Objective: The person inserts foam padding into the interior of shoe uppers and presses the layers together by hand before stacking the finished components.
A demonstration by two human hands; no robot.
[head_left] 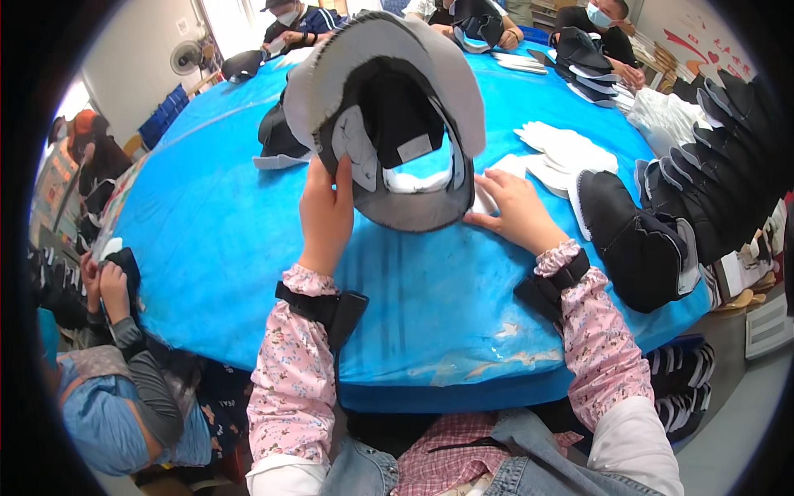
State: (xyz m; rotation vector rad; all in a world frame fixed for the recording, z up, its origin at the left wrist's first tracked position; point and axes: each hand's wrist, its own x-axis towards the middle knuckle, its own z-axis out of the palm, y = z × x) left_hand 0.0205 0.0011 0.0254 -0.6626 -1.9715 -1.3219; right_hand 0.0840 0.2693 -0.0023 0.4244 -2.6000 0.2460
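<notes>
Left grip clasps black shoe upper — white label inside — right grip beside, hold unclear.

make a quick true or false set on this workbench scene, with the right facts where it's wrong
1. The left hand grips a black-and-white shoe upper. True.
2. The table cover is red. False: it is blue.
3. White pieces lie on the table beyond the right hand. True.
4. The sleeve covers are plain black. False: they are pink with a floral pattern.
5. A fan shows at the picture's upper left. True.
</notes>
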